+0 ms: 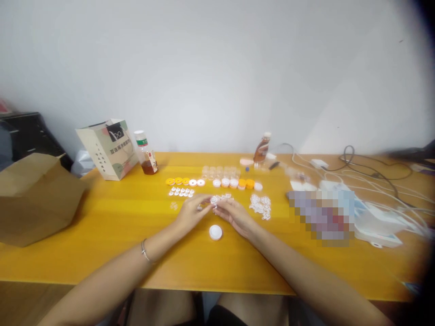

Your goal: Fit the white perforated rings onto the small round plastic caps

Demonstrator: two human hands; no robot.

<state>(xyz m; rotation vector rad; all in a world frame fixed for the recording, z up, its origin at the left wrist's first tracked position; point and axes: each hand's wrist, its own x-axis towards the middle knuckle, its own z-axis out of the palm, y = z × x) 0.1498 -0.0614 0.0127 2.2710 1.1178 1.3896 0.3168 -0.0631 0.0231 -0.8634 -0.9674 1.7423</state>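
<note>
Head view: your two bare hands meet at table centre, arms stretched fwd.
Left hand point(190, 212): fingers curled in, tips pinching at small white pieces point(220, 198); which piece it grips, can't tell, too small and blurred.
Right hand point(234, 213): fingers bent inward, tips touching the left hand's tips at the same cluster; grip state can't be read either.
Wrist: thin bracelet point(145, 251) on your left forearm.
White round cap point(215, 232): lies flat on the table point(102, 235), just below both hands, between the wrists, touching neither.
Loose pile point(261, 206): more white bits, right of your right hand, near but apart.
Cap row point(217, 183): orange and white discs lined up beyond the hands; small white parts point(181, 192) in a group under its left end.
Clear cups point(220, 172): behind the row, blurred.
Far left: paper bag point(109, 148) w/ print, small bottle point(146, 153) beside it, brown bag point(37, 199) at the table edge.
Far centre: brown bottle point(262, 148), tilted.
Right: white cables point(367, 181) and white boxes, well apart from your hands.
</note>
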